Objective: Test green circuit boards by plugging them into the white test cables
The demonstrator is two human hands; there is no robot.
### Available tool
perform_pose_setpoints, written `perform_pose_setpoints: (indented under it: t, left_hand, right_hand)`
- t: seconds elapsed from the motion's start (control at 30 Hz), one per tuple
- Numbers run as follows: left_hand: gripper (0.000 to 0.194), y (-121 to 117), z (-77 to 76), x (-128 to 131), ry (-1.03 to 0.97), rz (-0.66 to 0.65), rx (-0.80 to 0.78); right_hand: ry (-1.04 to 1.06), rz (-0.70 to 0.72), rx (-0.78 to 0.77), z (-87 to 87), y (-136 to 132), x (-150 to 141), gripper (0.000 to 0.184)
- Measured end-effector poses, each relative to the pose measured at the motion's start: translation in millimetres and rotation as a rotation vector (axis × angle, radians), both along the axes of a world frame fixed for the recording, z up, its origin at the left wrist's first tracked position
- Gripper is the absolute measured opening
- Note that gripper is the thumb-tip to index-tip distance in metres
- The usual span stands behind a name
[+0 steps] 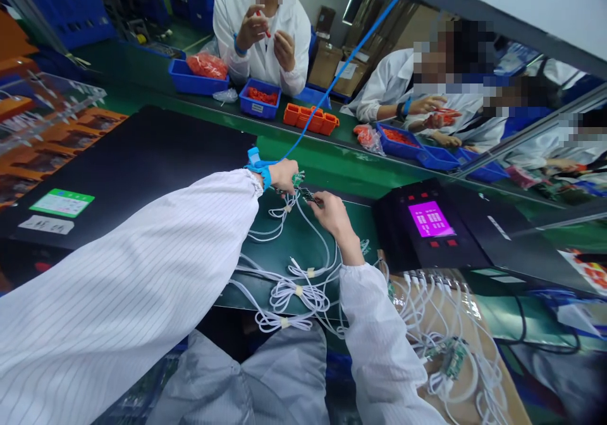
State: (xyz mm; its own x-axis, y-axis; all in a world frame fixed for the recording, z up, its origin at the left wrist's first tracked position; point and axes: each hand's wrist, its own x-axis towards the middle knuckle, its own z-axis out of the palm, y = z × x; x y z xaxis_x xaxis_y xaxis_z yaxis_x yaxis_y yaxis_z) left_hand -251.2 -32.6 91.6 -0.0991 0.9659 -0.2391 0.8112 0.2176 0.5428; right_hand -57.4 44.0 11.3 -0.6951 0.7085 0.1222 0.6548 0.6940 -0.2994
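My left hand [283,176], with a blue wrist strap [258,167] on it, is closed around a small green circuit board [298,179] with thin wires. Close beside it, my right hand [331,211] pinches another small dark circuit board [307,195]. White cables run down from between the two hands. Below them, several coiled white cables [298,291], bound with pale ties, lie on the green work surface [303,241]. One cable bundle [287,209] hangs just under my left hand. The fingertips are partly hidden.
A black device with a lit purple screen [431,219] stands to the right. On the left is a large black box [156,159]. A cardboard box [474,324] at lower right carries more white cables and boards. Across the bench, co-workers handle orange parts beside blue bins [260,106].
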Motion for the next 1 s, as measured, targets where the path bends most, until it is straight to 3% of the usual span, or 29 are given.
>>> perform_pose_setpoints:
  t: [0.27,0.47,0.6,0.7,0.8,0.9,1.0]
  left_hand:
    - [0.029,3,2.6,-3,-0.122,0.036,-0.026]
    - [0.027,-3,6.2,0,-0.303,0.058,-0.19]
    - [0.04,-4,4.8,3,-0.34,0.036,-0.155]
    - [0.045,-4,3.8,7,-0.356,-0.009,-0.125]
    - [0.037,-2,2.1,12,-0.368,-0.079,-0.141]
    - [0.032,0,-1.7,15,-0.361,-0.147,-0.17]
    - [0.031,0,-5.6,19,-0.334,-0.192,-0.194]
  right_hand:
    - [-0.138,-0.274,-0.02,-0.1,17,-8,0.023]
    - [-0.182,-0.298,-0.073,-8.5,24,-23,0.025]
    - [-0.162,-0.268,-0.076,10.0,20,1,0.03]
    - [-0.059,-0.302,-0.046,31.9,-4,55,0.025]
    - [-0.072,-0.362,-0.103,38.9,-54,115,0.018]
    - [-0.089,-0.356,-0.229,19.6,-111,152,0.015]
    - [-0.009,-0.347,-0.277,-11.1,-142,160,0.02]
